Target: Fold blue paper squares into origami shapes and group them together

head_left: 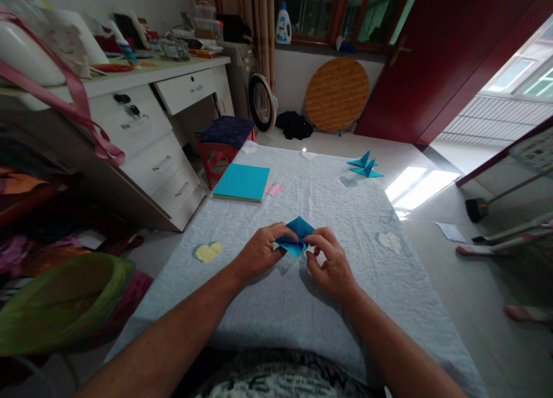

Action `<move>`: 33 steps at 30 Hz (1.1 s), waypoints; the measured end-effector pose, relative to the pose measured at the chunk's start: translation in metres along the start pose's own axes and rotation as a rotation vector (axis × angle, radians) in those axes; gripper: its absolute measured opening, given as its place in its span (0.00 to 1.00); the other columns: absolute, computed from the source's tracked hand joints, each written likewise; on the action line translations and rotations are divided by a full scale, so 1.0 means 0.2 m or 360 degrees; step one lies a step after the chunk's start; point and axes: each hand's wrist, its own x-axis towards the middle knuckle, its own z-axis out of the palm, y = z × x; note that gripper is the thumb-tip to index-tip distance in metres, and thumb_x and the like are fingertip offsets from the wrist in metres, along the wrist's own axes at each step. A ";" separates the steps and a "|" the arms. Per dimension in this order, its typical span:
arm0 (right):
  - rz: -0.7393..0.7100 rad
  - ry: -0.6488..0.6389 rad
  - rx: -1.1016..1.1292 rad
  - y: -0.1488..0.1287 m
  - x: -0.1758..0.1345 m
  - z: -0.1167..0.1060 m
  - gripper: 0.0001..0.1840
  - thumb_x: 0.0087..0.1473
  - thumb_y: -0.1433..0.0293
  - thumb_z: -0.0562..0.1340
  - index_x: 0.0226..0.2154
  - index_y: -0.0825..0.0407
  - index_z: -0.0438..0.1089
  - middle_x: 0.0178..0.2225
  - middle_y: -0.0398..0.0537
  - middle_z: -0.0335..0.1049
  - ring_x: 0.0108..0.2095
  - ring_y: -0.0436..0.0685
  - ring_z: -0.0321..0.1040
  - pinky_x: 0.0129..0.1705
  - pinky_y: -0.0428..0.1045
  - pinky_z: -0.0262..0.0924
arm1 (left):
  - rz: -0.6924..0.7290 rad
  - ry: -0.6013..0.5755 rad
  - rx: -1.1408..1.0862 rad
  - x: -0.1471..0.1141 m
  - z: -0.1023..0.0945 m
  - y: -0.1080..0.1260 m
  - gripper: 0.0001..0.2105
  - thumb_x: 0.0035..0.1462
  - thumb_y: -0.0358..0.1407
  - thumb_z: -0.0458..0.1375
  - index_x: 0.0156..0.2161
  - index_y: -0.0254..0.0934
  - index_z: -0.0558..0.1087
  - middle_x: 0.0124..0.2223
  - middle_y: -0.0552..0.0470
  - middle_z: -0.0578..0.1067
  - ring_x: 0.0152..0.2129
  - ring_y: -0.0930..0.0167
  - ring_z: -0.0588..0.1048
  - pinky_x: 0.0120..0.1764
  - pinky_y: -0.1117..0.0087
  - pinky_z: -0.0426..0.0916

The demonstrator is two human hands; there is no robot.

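A folded piece of blue origami paper [299, 228] is held just above the cloth-covered table [242, 317], diamond-shaped with a crease across its middle. My left hand [264, 249] pinches its left corner between thumb and fingers. At its right side, my right hand [330, 262] has its fingertips closed on the paper's edge, the thumb curled below. Beyond my left hand lies a stack of square coloured paper [242, 182], its top sheet blue. Toward the far right corner of the table stand finished-looking blue folded paper figures [366, 166] with pointed wings.
To the left are a white desk with drawers [147, 144] and a green-lined bin [64, 294]. A red stool [224, 139] stands by the table's far left corner. A washing machine with its door open [262, 103] and a round wooden tabletop [337, 93] are behind.
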 end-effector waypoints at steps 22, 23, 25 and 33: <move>-0.0039 -0.0019 0.0032 -0.01 0.00 0.00 0.18 0.50 0.81 0.58 0.42 0.48 0.68 0.40 0.48 0.62 0.36 0.54 0.63 0.32 0.48 0.63 | -0.0003 0.0022 0.0046 0.00 -0.01 0.00 0.10 0.54 0.28 0.60 0.41 0.39 0.79 0.39 0.51 0.76 0.36 0.69 0.75 0.41 0.69 0.67; -0.0029 -0.0012 0.0053 -0.01 0.00 0.00 0.18 0.50 0.81 0.58 0.43 0.48 0.67 0.40 0.48 0.63 0.37 0.54 0.63 0.33 0.48 0.63 | 0.0004 0.0020 0.0039 0.00 -0.01 0.00 0.10 0.54 0.28 0.60 0.40 0.39 0.80 0.39 0.51 0.77 0.36 0.69 0.76 0.42 0.69 0.68; 0.0024 0.0028 0.0095 -0.01 0.00 -0.01 0.16 0.52 0.80 0.57 0.42 0.48 0.66 0.38 0.47 0.64 0.37 0.54 0.64 0.34 0.48 0.64 | 0.0009 0.0012 0.0028 0.00 -0.01 0.00 0.09 0.54 0.28 0.61 0.39 0.39 0.80 0.41 0.50 0.77 0.37 0.68 0.76 0.43 0.68 0.68; 0.0356 0.0116 0.0039 0.01 0.01 -0.02 0.07 0.61 0.69 0.56 0.33 0.50 0.68 0.29 0.43 0.66 0.30 0.52 0.64 0.33 0.48 0.60 | -0.0007 0.0036 -0.0004 0.00 0.00 0.00 0.07 0.53 0.27 0.62 0.36 0.39 0.80 0.40 0.51 0.77 0.37 0.70 0.76 0.41 0.70 0.68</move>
